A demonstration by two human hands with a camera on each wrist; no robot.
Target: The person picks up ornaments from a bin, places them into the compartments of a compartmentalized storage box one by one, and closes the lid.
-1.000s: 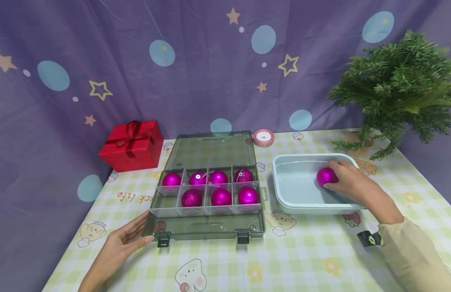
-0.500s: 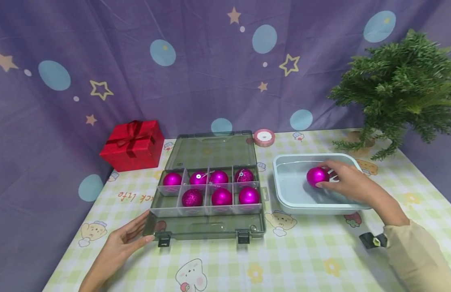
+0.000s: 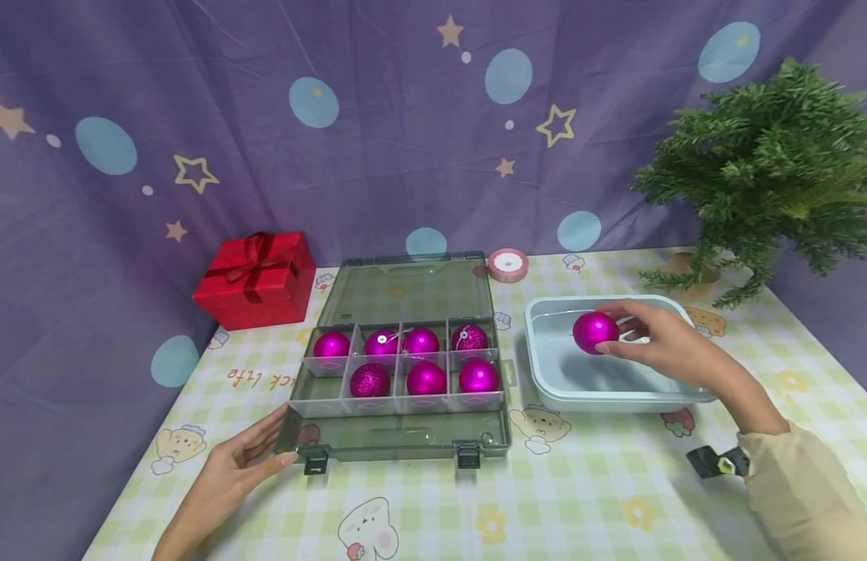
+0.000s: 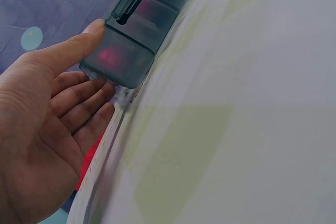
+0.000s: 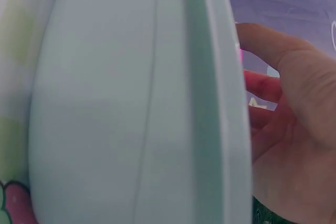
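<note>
My right hand pinches a shiny magenta Christmas ball between thumb and fingers, over the inside of the pale blue basin. In the right wrist view the basin wall hides most of the ball. A smoky see-through divided case stands in the middle with its lid raised at the back. Magenta balls, some smooth and some glittery, sit one to a compartment; the front left compartment holds none. My left hand holds the case's front left corner, thumb on the front edge, fingers at the side.
A red gift box with a bow stands at the back left. Behind the case lies a pink ribbon roll. An artificial Christmas tree leans over the back right. A purple patterned curtain hangs behind the table.
My right hand has lifted the ball slightly and moved it left within the basin's outline. The left hand and the case have stayed put.
</note>
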